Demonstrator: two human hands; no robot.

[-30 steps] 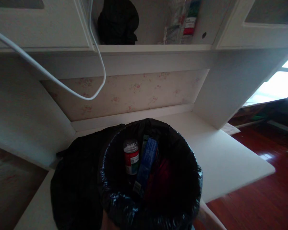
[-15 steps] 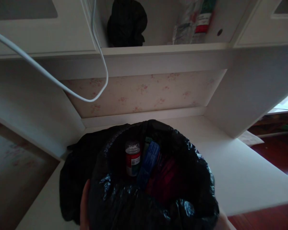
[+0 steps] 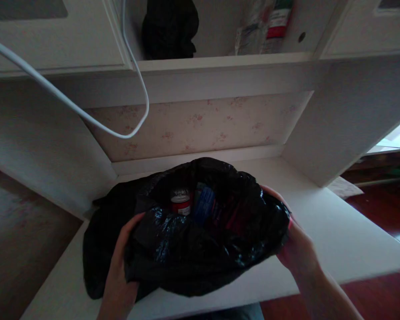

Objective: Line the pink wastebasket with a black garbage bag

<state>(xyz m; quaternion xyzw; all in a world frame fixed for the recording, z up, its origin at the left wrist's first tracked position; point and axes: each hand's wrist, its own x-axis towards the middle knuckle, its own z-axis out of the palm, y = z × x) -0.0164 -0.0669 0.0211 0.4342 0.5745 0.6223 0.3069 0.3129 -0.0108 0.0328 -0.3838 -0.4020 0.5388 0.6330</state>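
A black plastic bin bag [image 3: 200, 253] stands on the white desk [image 3: 336, 240] in front of me, its mouth facing me. My left hand [image 3: 118, 271] grips its left side and my right hand [image 3: 295, 242] grips its right side. Inside the mouth I see a red-and-white container [image 3: 180, 202] with a pale lid, a blue packet [image 3: 204, 205] beside it, and something dark red [image 3: 235, 215] further right.
A dark cloth or second bag [image 3: 103, 249] lies on the desk to the left of the bin bag. A white cable [image 3: 86, 118] hangs in a loop above. The upper shelf holds a black bundle [image 3: 170, 29] and clear wrapped packages [image 3: 263, 26]. Red wooden floor [image 3: 383, 209] shows at right.
The bag has come down and away from me onto the desk, and its mouth has flattened. Both my hands have come into view on its sides.
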